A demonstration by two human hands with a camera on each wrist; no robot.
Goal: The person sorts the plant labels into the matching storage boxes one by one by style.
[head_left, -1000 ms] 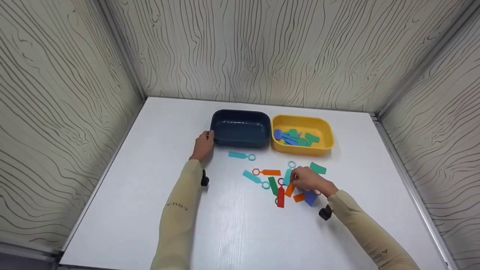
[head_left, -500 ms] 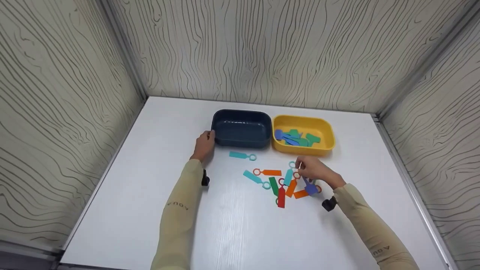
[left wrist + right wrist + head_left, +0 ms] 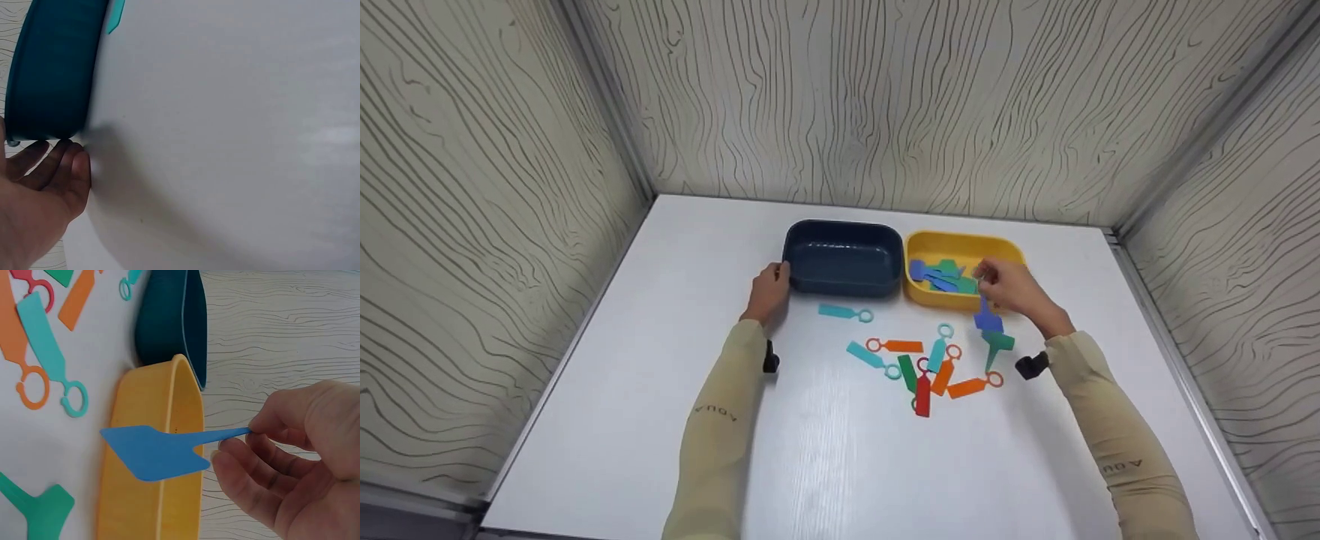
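Note:
In the right wrist view, my right hand (image 3: 281,467) pinches the pointed stem of a blue T-shaped plant label (image 3: 157,453) between thumb and fingers. Its broad head hangs down outside the yellow box (image 3: 132,439). In the head view, the right hand (image 3: 1014,286) is over the box's right part, and a green T-shaped label (image 3: 999,342) lies on the table below. My left hand (image 3: 769,291) holds the left end of the dark blue box (image 3: 844,286); its fingertips touch the end wall in the left wrist view. The thumb is mostly out of sight there.
The yellow box, beside the dark blue one, contains several blue and green labels (image 3: 945,281). Ring-ended tags lie in front: turquoise (image 3: 836,310), orange (image 3: 904,346), red (image 3: 922,394) and green (image 3: 907,371), some overlapping. Patterned panels (image 3: 847,105) enclose the white table (image 3: 840,465).
My right hand has left the loose tags and moved up and back to the yellow box, lifting the blue label. The green label beneath is uncovered. The left hand has stayed put.

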